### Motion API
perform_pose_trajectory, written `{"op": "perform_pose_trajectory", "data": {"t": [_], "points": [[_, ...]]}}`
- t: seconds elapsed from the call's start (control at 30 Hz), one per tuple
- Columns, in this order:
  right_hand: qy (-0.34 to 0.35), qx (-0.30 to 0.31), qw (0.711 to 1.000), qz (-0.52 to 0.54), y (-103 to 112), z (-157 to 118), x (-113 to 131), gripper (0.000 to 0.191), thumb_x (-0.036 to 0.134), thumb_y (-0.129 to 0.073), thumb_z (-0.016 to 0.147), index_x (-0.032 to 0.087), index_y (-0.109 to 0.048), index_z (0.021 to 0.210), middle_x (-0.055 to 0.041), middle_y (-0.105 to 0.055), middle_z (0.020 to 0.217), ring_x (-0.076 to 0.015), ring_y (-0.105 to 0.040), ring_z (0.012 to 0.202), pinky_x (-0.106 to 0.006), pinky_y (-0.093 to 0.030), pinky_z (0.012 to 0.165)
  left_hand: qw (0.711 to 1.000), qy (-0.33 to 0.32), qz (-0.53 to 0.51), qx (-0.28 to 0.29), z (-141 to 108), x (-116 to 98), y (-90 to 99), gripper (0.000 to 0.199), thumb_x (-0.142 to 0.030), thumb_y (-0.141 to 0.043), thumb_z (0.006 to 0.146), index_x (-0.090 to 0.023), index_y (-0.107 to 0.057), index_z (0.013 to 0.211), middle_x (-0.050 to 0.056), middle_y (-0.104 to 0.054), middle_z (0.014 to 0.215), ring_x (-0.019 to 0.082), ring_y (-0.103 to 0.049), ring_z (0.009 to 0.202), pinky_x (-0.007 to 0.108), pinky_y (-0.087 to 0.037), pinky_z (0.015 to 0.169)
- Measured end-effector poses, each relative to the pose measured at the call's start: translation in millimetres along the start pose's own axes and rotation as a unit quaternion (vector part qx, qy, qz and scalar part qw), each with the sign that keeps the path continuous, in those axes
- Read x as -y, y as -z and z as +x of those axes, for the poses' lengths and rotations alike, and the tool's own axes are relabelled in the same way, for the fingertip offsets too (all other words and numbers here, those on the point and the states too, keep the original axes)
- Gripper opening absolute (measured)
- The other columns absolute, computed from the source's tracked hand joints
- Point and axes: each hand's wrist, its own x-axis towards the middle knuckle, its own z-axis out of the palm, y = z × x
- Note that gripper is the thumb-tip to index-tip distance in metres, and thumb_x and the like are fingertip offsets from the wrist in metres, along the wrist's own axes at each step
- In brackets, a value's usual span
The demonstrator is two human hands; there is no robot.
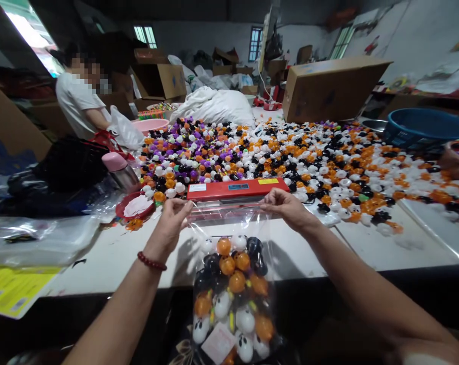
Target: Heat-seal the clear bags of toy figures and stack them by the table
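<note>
A clear plastic bag hangs over the table's front edge, filled with orange, white and black toy heads and a pale paper square. My left hand pinches the left corner of its top edge. The right corner is pinched by my right hand. Between my hands the bag's mouth is stretched flat, at the front of a red sealing machine on the white table.
Loose toy heads are heaped behind the machine. A pink-capped flask and a red dish stand at left, near plastic bags. A blue tub is at right. A person works at back left.
</note>
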Motion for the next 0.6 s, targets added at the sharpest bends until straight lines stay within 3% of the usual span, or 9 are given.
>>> {"op": "perform_pose_trajectory", "data": {"t": [0.07,0.17,0.23,0.37,0.5,0.6], "points": [[0.028,-0.051,0.997,0.059,-4.4,2.8,-8.6,0.051,0.031,-0.091,0.054,0.018,-0.043,0.065,0.0041,-0.052,0.071,-0.0122,-0.054,0.072,-0.025,-0.045,0.071,0.993,0.108,-0.049,-0.002,-8.8,18.5,-11.2,0.065,-0.061,-0.082,0.06,-0.02,-0.058,0.104,0.006,-0.061,0.113,0.019,-0.061,0.094,0.027,-0.048,0.071],[0.052,-0.097,0.987,0.12,-10.6,5.5,-14.2,0.046,0.024,-0.091,0.049,0.017,-0.047,0.061,0.0055,-0.051,0.069,-0.0094,-0.052,0.068,-0.024,-0.045,0.071,0.974,0.201,-0.053,0.089,-14.9,34.9,-27.5,0.062,-0.058,-0.082,0.062,-0.014,-0.067,0.102,0.011,-0.067,0.107,0.02,-0.064,0.089,0.026,-0.048,0.069],[0.048,-0.129,0.979,0.148,-12.4,4.7,-16.3,0.043,0.023,-0.092,0.047,0.018,-0.053,0.065,0.0051,-0.054,0.072,-0.0096,-0.053,0.068,-0.023,-0.046,0.07,0.971,0.209,-0.059,0.099,-13.0,40.1,-39.2,0.046,-0.043,-0.085,0.064,-0.009,-0.07,0.09,0.013,-0.071,0.092,0.021,-0.066,0.083,0.027,-0.049,0.07],[-0.024,-0.211,0.959,0.185,-12.3,-6.9,-32.1,0.054,0.028,-0.094,0.045,0.023,-0.066,0.091,0.0023,-0.064,0.09,-0.0135,-0.059,0.084,-0.023,-0.047,0.072,0.973,0.19,-0.126,0.016,-3.0,45.9,-63.0,0.014,-0.02,-0.071,0.077,-0.007,-0.069,0.078,0.015,-0.072,0.083,0.02,-0.068,0.076,0.029,-0.053,0.074],[-0.175,-0.143,0.956,0.187,-13.2,-22.5,-58.0,0.045,0.041,-0.092,0.054,0.017,-0.071,0.085,-0.004,-0.069,0.087,-0.016,-0.062,0.081,-0.022,-0.047,0.065,0.974,0.14,-0.175,-0.016,5.0,52.9,-79.1,0.008,-0.016,-0.065,0.08,-0.009,-0.068,0.076,0.01,-0.071,0.078,0.017,-0.067,0.068,0.027,-0.054,0.07],[-0.19,-0.145,0.944,0.226,-10.4,-24.5,-67.3,0.033,0.032,-0.089,0.059,0.014,-0.07,0.079,-0.0048,-0.069,0.079,-0.0154,-0.062,0.072,-0.024,-0.051,0.064,0.97,0.132,-0.201,-0.035,10.8,57.3,-86.4,0.008,-0.014,-0.062,0.081,-0.009,-0.065,0.075,0.008,-0.069,0.071,0.016,-0.066,0.062,0.027,-0.054,0.066]]}}
